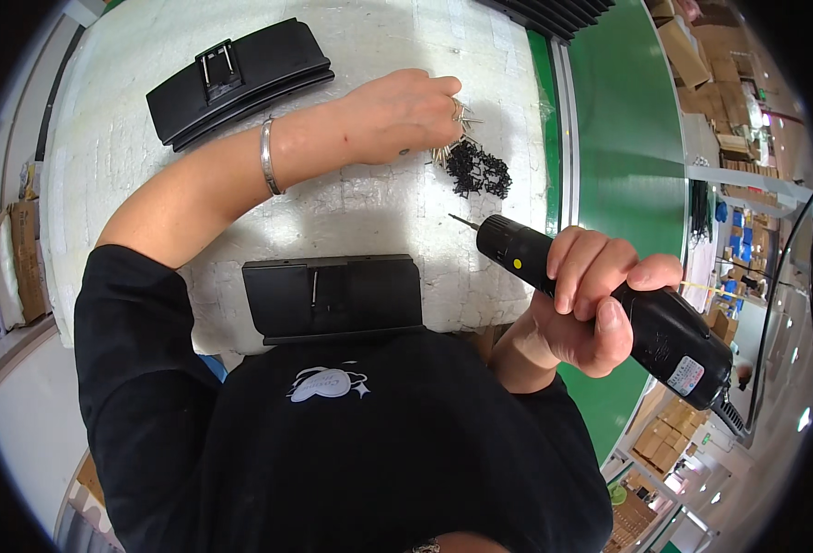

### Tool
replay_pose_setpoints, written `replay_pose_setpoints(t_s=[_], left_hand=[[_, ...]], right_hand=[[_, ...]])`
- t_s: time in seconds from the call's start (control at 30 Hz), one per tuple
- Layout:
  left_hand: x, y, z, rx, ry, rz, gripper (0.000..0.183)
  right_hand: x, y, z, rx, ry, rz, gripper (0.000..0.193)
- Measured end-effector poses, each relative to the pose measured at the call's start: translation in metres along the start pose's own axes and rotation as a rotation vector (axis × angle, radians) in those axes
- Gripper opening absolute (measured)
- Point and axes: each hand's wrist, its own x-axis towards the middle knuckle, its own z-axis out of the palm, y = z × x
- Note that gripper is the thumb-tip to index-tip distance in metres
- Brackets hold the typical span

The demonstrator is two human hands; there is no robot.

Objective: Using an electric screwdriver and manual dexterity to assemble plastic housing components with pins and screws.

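My left hand (408, 112) reaches across the table to a small heap of pale metal pins (442, 155). Its fingers are curled down into the heap; the fingertips and whatever they pinch are hidden. Right beside the pins lies a pile of small black screws (480, 172). In my right hand (590, 300) is a black corded electric screwdriver (522, 251), its bit pointing left over the table. Close to my body rests a black plastic part (374, 293) with one metal pin lying in its middle. Farther off, a similar curved black part (277, 63) carries two pins.
A worn white padded covering (351, 214) spreads over the table. Black ribbed pieces (563, 14) are stacked at the far right, by a green surface (623, 120). The screwdriver's cord (764, 359) loops along the right side. Cardboard boxes (669, 433) stand beyond.
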Motion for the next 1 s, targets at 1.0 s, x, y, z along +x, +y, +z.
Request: replay_pose_setpoints(t_s=[1.0], left_hand=[[-0.125, 0.108, -0.05, -0.556, 0.407, -0.648, 0.013]], right_hand=[[-0.011, -0.003, 0.029, 0.034, -0.191, 0.061, 0.031]])
